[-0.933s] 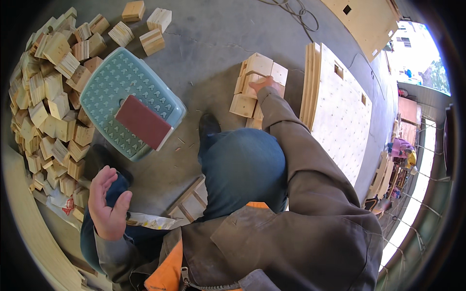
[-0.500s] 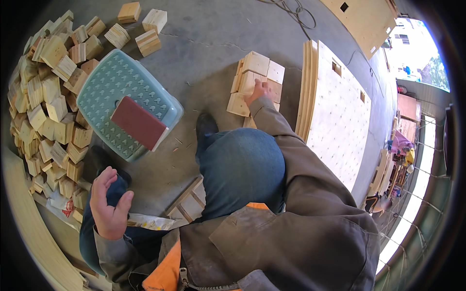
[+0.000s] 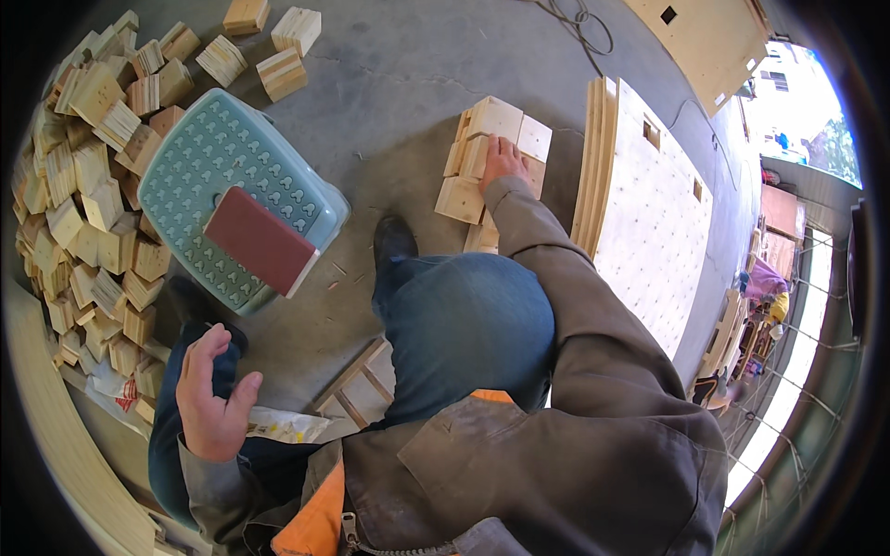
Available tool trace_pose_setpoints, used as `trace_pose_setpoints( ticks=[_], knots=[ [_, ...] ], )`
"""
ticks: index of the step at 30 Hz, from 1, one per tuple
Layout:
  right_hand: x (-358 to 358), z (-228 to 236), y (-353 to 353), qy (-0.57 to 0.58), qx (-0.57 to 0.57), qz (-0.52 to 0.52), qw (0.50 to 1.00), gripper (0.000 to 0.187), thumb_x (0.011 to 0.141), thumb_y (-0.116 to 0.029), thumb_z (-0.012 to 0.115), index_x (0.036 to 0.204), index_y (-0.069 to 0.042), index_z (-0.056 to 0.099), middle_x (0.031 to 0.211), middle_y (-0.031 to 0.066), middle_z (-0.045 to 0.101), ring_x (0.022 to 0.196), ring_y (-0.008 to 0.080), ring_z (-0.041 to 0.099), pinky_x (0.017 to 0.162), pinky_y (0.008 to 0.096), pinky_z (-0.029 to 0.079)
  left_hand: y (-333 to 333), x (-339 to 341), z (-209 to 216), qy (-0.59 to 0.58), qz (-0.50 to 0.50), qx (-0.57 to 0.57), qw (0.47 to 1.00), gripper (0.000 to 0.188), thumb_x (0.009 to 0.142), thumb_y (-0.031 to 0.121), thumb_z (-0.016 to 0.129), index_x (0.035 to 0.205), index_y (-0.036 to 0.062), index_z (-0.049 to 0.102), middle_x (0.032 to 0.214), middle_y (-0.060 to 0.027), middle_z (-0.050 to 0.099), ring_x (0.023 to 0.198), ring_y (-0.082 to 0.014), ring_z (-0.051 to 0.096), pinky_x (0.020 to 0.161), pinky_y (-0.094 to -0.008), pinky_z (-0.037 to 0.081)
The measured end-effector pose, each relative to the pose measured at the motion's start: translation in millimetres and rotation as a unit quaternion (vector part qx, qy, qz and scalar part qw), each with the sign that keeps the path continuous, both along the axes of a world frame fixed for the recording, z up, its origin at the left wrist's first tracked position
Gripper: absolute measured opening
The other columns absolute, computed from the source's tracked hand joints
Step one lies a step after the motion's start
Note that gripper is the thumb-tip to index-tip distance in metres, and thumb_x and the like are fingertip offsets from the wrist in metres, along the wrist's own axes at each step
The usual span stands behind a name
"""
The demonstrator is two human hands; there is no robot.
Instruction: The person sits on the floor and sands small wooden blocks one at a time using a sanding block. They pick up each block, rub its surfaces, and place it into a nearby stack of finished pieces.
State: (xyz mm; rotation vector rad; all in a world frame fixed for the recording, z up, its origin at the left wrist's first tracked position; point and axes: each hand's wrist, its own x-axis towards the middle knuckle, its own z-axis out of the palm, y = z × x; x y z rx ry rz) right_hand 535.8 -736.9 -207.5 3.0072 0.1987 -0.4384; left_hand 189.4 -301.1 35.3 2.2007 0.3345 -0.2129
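My right hand [image 3: 506,165] lies on a low stack of wooden blocks [image 3: 461,199] on the floor beyond my right knee. Its fingers stretch forward across the top of the stack, and it covers part of the blocks beneath. Over my left thigh, my left hand [image 3: 216,394] hovers empty, with thumb and fingers apart. A teal plastic lid or stool top [image 3: 185,157] with raised shapes stands between my feet and a heap of blocks. On it rests a flat dark red rectangular piece [image 3: 260,243] with a pale edge.
A large heap of wooden blocks [image 3: 83,222] fills the left side; several loose blocks [image 3: 283,74] lie beyond it. Plywood sheets [image 3: 649,222] are stacked right of the block stack. A cable [image 3: 584,32] lies on the far floor. A wooden frame [image 3: 357,385] sits between my legs.
My right hand has shifted slightly forward and flattened, its fingers now reaching across the block tops. My left hand stays nearly where it was. The whole view has shifted a little.
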Motion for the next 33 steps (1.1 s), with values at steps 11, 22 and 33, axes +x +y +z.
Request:
trace_pose_setpoints(
  ticks=[11, 22, 33],
  knots=[
    [4, 5, 8, 0.016, 0.006, -0.006, 1.000, 0.076, 0.090, -0.012, 0.069, 0.161, -0.012, 0.042, 0.160, 0.0102, 0.046, 0.152, 0.0339, 0.042, 0.124, 0.0491, 0.037, -6, 7, -4, 0.004, -0.005, 0.019, 1.000, 0.065, 0.079, 0.001, 0.082, 0.140, -0.0024, 0.060, 0.128, -0.0214, 0.068, 0.116, -0.0384, 0.068, 0.103, -0.0426, 0.053],
    [-14, 4, 24, -0.008, -0.007, 0.168, 0.986, 0.051, 0.103, -0.020, 0.054, 0.153, -0.011, 0.056, 0.170, 0.0109, 0.040, 0.159, 0.0351, 0.034, 0.128, 0.0588, 0.028, -6, 9, -7, 0.026, -0.032, 0.033, 0.999, 0.067, 0.079, 0.001, 0.083, 0.141, -0.0030, 0.059, 0.128, -0.0221, 0.067, 0.117, -0.0389, 0.067, 0.103, -0.0422, 0.053],
    [-9, -11, 34, 0.104, -0.142, 0.211, 0.962, 0.038, 0.103, -0.021, 0.054, 0.129, -0.008, 0.078, 0.154, 0.0129, 0.059, 0.161, 0.0346, 0.030, 0.126, 0.0634, 0.029, -5, 7, -7, 0.053, -0.038, 0.035, 0.997, 0.067, 0.079, 0.002, 0.082, 0.141, -0.0031, 0.059, 0.129, -0.0226, 0.067, 0.119, -0.0406, 0.066, 0.104, -0.0431, 0.052]
  ],
)
